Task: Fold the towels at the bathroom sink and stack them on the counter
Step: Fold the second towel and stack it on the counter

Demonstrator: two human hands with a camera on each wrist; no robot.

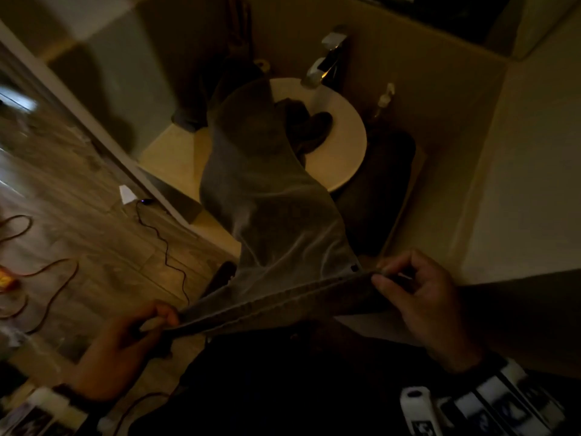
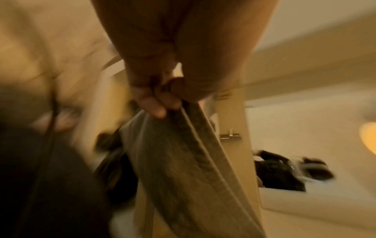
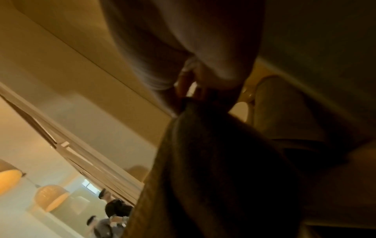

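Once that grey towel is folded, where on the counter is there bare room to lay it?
The clearest bare patch is the pale counter left of the round basin, bordered by the wall and the hanging grey towel. Right of the basin is crowded: a dark towel pile covers it. More dark cloth lies in the basin under the faucet.

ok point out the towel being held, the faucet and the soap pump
grey towel [image 1: 270,221], head view, on its hanging middle
faucet [image 1: 323,61], head view, on the chrome spout
soap pump [image 1: 385,97], head view, on its pale pump head, beside the basin
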